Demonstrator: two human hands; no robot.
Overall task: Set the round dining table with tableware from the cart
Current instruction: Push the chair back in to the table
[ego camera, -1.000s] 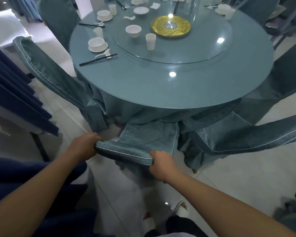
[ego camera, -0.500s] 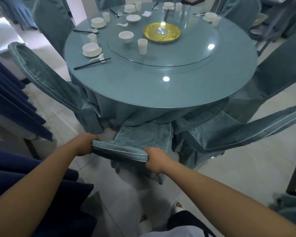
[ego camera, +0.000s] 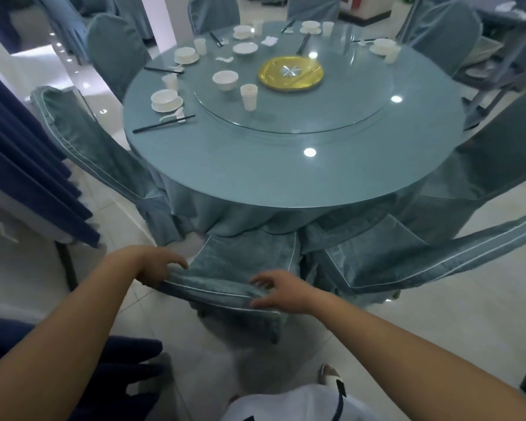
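Hands (ego camera: 281, 291) at chair-back (ego camera: 219, 291) edge

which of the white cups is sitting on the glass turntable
The cup nearest the camera, just right of the lone bowl and left of the gold disc. The other cups stand on the outer table ring beside place settings.

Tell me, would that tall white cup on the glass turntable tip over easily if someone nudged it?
Probably yes: the white cup stands tall and narrow, so a push near its rim could topple it. The glass turntable looks smooth and glossy, so it may slide first. It looks like ceramic, which would chip if it fell.
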